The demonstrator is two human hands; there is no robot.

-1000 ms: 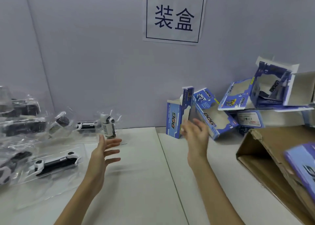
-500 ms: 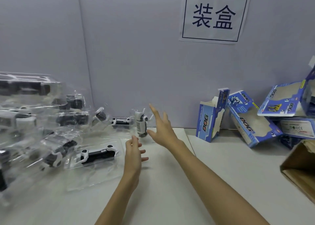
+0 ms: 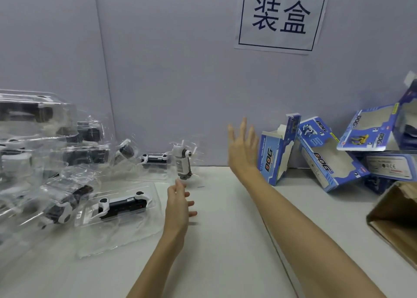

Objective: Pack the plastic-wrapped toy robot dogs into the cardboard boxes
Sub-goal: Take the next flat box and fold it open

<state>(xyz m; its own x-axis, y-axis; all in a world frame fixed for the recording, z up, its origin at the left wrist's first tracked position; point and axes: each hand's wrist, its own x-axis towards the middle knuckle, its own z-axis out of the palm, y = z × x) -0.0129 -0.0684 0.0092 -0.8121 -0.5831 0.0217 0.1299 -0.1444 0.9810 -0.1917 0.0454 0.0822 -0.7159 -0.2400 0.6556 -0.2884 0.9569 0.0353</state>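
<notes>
Toy robot dogs [image 3: 123, 206] lie just left of the left hand [image 3: 179, 204] (nothing picked yet). Right hand [image 3: 242, 149] has swung back toward the boxes [image 3: 274, 154]; both hands' fingers spread, empty.

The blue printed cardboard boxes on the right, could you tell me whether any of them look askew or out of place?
Yes. The blue printed cardboard boxes are not stacked squarely: one stands upright with its top flap open, another leans tilted against it, and more lie piled at angles behind. Both hands, left and right, are open and hold nothing.
</notes>
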